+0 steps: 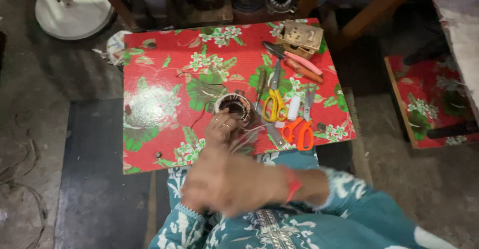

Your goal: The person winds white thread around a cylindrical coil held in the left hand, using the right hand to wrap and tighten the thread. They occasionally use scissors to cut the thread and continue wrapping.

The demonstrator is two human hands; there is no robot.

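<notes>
A round motor stator (234, 104) with copper windings sits on a small table covered in red floral cloth (159, 104). My left hand (218, 127), rings on its fingers, grips the stator's near rim. In front of it, closer to my body, my right hand (227, 181) is blurred by motion, with a red band at the wrist. Thin wire strands (248, 138) run from the stator towards that hand; whether it holds them is unclear. A loose wire (192, 77) trails across the cloth behind the stator.
Right of the stator lie yellow scissors (274, 105), orange scissors (300, 130), a small white cylinder (294, 108), pink-handled pliers (299, 63) and a tan metal housing (301, 36). A white round base (75, 9) stands far left. A second red table (429, 99) stands on the right.
</notes>
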